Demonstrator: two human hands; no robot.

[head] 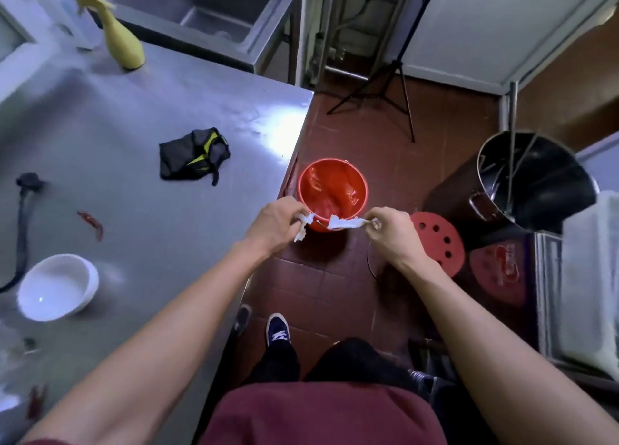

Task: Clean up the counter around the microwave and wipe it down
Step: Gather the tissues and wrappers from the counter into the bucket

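- Two hands out over the floor, past the counter edge (268, 210), each pinching a scrap of white paper.
- Left hand (273, 225) is closed on a crumpled paper piece (303, 225), fingers curled tight around it, a tail hanging below the grip.
- Right hand (393, 232) nips the other paper strip (346, 223) between thumb and fingertips; the strip stretches toward the left hand, and a small gap shows between the two torn ends.
- Directly beyond and under that gap sits the red bucket (331, 190), lined with red plastic.
- Left of the left hand, on the steel counter: a dark cloth (194, 154), a dried red chili (92, 223), a white bowl (57, 287), and far beyond, a yellow spray bottle (122, 41).
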